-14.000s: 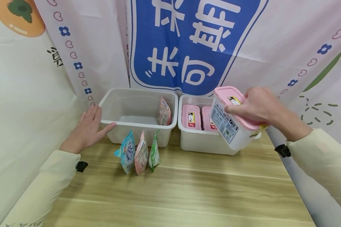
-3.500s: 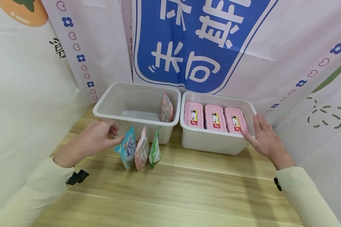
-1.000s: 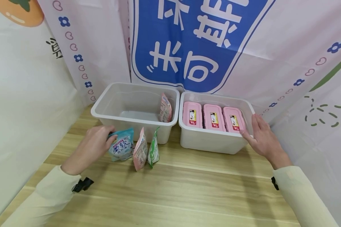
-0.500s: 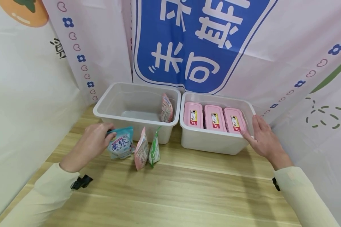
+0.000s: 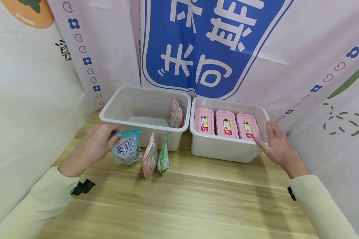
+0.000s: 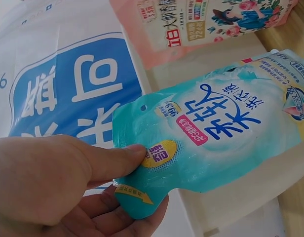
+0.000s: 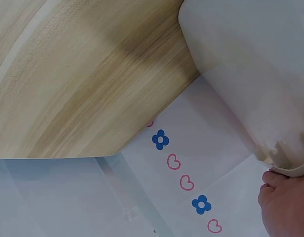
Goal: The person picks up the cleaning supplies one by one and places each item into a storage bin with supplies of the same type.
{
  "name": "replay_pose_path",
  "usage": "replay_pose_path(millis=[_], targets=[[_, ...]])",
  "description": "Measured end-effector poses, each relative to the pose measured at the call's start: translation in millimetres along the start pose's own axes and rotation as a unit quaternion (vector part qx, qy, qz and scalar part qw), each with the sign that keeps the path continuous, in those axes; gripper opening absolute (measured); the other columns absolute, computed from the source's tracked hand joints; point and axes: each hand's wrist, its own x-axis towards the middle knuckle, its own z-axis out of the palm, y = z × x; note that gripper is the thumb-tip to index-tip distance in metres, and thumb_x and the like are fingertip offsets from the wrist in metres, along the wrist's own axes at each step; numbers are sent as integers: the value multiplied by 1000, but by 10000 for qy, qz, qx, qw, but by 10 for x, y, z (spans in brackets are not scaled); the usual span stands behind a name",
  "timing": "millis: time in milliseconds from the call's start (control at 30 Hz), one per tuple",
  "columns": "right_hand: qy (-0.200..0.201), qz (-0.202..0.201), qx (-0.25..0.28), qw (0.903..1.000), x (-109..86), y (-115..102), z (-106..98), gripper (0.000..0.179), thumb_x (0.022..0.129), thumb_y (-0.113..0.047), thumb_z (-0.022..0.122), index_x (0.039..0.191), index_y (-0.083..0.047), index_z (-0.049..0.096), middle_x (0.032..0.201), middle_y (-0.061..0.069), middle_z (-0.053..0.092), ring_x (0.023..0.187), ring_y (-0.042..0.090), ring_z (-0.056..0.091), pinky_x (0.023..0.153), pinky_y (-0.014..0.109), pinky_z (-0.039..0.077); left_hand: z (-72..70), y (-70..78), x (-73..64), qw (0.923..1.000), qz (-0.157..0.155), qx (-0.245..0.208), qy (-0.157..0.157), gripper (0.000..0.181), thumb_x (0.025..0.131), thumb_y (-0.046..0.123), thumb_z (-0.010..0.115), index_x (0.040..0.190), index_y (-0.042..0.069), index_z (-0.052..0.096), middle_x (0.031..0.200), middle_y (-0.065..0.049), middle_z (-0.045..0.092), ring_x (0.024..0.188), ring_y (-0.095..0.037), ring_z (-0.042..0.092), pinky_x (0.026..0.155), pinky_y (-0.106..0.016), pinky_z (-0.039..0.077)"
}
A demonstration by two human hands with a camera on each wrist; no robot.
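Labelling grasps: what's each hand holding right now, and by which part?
Left hand pinches the teal pouch at its top corner, thumb on the printed face. Right hand holds nothing; it rests open against the right bin at its rim corner.

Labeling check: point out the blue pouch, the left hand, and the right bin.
blue pouch (image 5: 126, 150), head view, middle of its printed front.
left hand (image 5: 92, 146), head view, back of the hand.
right bin (image 5: 224, 151), head view, front wall.

Bright, even indoor light, sharp pictures

Soft shadows lie on the tabletop under the arms; the head view bends at its edges, and the left hand looms slightly blurred.
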Motion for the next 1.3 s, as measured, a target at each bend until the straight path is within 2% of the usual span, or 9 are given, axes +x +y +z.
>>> replay_pose_path(millis=[367, 567, 767, 933, 1167, 1300], targets=[[-17, 12, -21, 10000, 10, -1, 6, 95, 109, -61, 34, 166, 5, -3, 174, 33, 3, 161, 54, 7, 125, 75, 17, -172, 17, 38, 9999, 71, 117, 27, 10, 97, 4, 74, 101, -5, 74, 82, -14, 74, 66, -20, 61, 58, -34, 49], [27, -17, 25, 10000, 22, 6, 1, 94, 109, -60, 35, 167, 3, -4, 173, 34, 4, 160, 54, 7, 125, 76, 17, -284, 39, 84, 9999, -22, 64, -88, 13, 97, 4, 73, 103, -8, 73, 88, -20, 75, 70, -23, 64, 59, -35, 53], [-1, -14, 49, 10000, 19, 7, -5, 95, 109, -60, 36, 167, 2, -5, 174, 32, 1, 161, 54, 7, 126, 75, 16, -387, 26, 126, 9998, 0, 168, -128, 12, 97, 4, 73, 102, -7, 73, 88, -21, 74, 69, -23, 65, 57, -35, 54], [-5, -23, 67, 10000, -11, 11, 0, 94, 109, -59, 36, 166, 4, -3, 174, 33, 2, 160, 54, 7, 125, 76, 17, -478, 20, 178, 9994, -102, 125, -304, 13, 98, 6, 72, 103, -7, 74, 92, -22, 76, 72, -24, 68, 59, -36, 57], [18, -42, 37, 10000, -20, 9, 19, 94, 109, -58, 37, 166, 5, -3, 173, 34, 4, 160, 55, 7, 124, 76, 18, -678, 15, 250, 9987, -145, 256, -416, 16, 99, 7, 72, 105, -8, 73, 90, -22, 75, 73, -25, 67, 60, -41, 56], [22, -23, 56, 10000, -4, 6, 18, 94, 109, -59, 36, 166, 4, -5, 174, 33, 1, 161, 54, 6, 124, 77, 18, -808, 50, 289, 9980, -211, 338, -482, 17, 99, 7, 72, 109, -8, 73, 89, -21, 75, 73, -25, 67, 60, -39, 54]])
